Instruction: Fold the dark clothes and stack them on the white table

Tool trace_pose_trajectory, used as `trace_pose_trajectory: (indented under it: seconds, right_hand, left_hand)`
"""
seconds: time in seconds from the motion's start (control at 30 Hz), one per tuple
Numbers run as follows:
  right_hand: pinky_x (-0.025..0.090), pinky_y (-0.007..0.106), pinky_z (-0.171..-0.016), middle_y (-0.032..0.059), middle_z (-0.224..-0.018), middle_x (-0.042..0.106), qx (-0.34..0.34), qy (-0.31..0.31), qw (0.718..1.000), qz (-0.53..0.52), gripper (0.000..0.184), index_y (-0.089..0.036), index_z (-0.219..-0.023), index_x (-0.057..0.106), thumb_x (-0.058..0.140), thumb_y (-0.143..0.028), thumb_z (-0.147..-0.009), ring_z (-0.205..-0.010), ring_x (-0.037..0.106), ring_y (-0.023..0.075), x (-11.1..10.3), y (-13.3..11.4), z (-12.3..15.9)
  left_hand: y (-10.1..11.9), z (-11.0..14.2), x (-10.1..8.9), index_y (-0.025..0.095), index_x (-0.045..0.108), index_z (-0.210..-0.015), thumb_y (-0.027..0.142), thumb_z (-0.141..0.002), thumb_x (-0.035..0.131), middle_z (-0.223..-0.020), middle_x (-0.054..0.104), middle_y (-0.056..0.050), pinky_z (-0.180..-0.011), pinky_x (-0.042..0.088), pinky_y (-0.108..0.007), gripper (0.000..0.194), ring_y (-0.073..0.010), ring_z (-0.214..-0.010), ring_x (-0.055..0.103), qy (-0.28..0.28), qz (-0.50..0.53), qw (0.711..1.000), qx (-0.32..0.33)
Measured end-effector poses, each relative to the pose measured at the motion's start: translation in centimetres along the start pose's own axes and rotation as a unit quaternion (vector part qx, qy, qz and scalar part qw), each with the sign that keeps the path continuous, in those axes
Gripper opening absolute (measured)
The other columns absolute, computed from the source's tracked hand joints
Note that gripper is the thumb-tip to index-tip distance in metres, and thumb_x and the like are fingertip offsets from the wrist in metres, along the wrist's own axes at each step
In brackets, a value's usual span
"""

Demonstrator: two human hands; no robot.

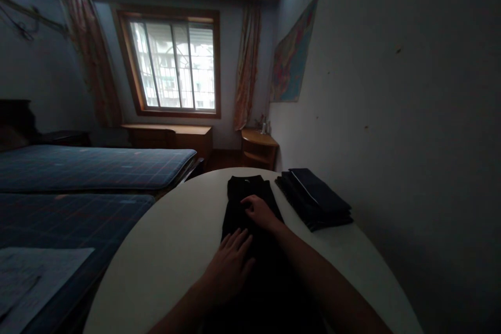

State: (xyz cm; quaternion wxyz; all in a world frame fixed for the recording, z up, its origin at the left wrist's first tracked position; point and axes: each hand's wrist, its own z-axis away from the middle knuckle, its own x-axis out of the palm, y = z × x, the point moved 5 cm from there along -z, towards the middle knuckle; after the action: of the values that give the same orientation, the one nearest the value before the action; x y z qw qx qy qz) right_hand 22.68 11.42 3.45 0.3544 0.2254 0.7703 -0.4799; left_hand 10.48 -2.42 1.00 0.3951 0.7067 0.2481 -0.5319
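Note:
A black garment [255, 235] lies lengthwise on a round white table [172, 250], its near part running out of the bottom of the view. A small light tag shows near its far edge. My left hand [233, 261] rests flat on the garment's left side, fingers spread. Farther up, my right hand [260, 212] touches the cloth with bent fingers, a small gap showing between thumb and forefinger. To the right is a stack of folded dark clothes [315, 195], apart from both hands.
Two mattresses with blue checked covers [97, 164] stand left of the table, a paper sheet [47, 276] on the nearer one. The wall [391, 115] runs close along the right. A desk [191, 138] and corner shelf [260, 141] stand beyond, near the window [176, 68].

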Motion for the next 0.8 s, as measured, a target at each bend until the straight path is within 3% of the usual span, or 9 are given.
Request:
trace_pose_trajectory:
  seconds: [0.13, 0.23, 0.33, 0.5, 0.63, 0.8]
  right_hand:
    - [0.035, 0.042, -0.109, 0.0102, -0.135, 0.056, 0.005, 0.008, 0.989, 0.149, 0.040, -0.024, -0.128, 0.062, 0.058, -0.027, -0.089, -0.124, 0.051, 0.0252, 0.5, -1.0, 1.7]
    - [0.021, 0.057, -0.114, 0.0078, -0.153, 0.041, 0.030, -0.052, 0.979, 0.192, 0.052, -0.034, -0.145, 0.045, 0.048, -0.048, -0.095, -0.140, 0.034, 0.0328, 1.6, -0.6, 2.9]
    - [0.014, 0.062, -0.114, 0.0051, -0.159, 0.029, 0.058, -0.098, 0.975, 0.192, 0.053, -0.037, -0.149, 0.038, 0.034, -0.054, -0.099, -0.146, 0.022, 0.0353, 2.7, 0.1, 3.2]
    - [0.010, 0.062, -0.115, 0.0032, -0.161, 0.024, 0.081, -0.095, 0.972, 0.197, 0.054, -0.036, -0.149, 0.036, 0.029, -0.054, -0.099, -0.147, 0.018, 0.0340, 3.5, 1.0, 1.2]
    - [0.010, 0.061, -0.115, 0.0031, -0.161, 0.024, 0.101, -0.089, 0.970, 0.202, 0.054, -0.034, -0.150, 0.036, 0.028, -0.053, -0.100, -0.147, 0.018, 0.0339, 3.4, 2.0, -1.3]
    - [0.011, 0.060, -0.115, 0.0024, -0.161, 0.024, 0.125, -0.076, 0.967, 0.208, 0.053, -0.035, -0.149, 0.037, 0.028, -0.054, -0.100, -0.147, 0.019, 0.0328, 3.0, 4.3, -4.6]
  left_hand:
    - [0.3, 0.5, 0.1, 0.021, 0.030, -0.153, 0.055, -0.099, 0.034, -0.162, 0.021, -0.008, -0.121, 0.016, -0.053, 0.065, -0.0308, -0.149, 0.010, -0.038, 0.003, 0.999, -0.002]
    - [0.4, 0.7, 0.0, 0.022, 0.026, -0.155, 0.057, -0.096, 0.040, -0.163, 0.016, -0.007, -0.120, 0.014, -0.055, 0.070, -0.0338, -0.149, 0.007, -0.059, 0.005, 0.998, -0.008]
    - [0.2, 0.6, -0.1, 0.025, 0.025, -0.155, 0.057, -0.094, 0.044, -0.163, 0.015, -0.006, -0.120, 0.014, -0.056, 0.072, -0.0346, -0.149, 0.007, -0.060, 0.010, 0.998, -0.003]
    - [-1.7, -0.3, -0.2, 0.025, 0.029, -0.154, 0.057, -0.096, 0.041, -0.162, 0.020, -0.006, -0.119, 0.017, -0.058, 0.068, -0.0352, -0.149, 0.010, -0.031, 0.011, 0.999, -0.004]
    - [-3.1, -0.1, -1.3, 0.019, 0.045, -0.145, 0.054, -0.097, 0.041, -0.157, 0.035, -0.010, -0.120, 0.020, -0.053, 0.059, -0.0311, -0.147, 0.022, -0.003, 0.008, 1.000, -0.029]
    - [-3.3, 1.1, -3.2, 0.019, 0.058, -0.131, 0.045, -0.091, 0.054, -0.148, 0.047, -0.011, -0.114, 0.034, -0.047, 0.048, -0.0300, -0.138, 0.041, -0.017, 0.022, 0.998, -0.053]
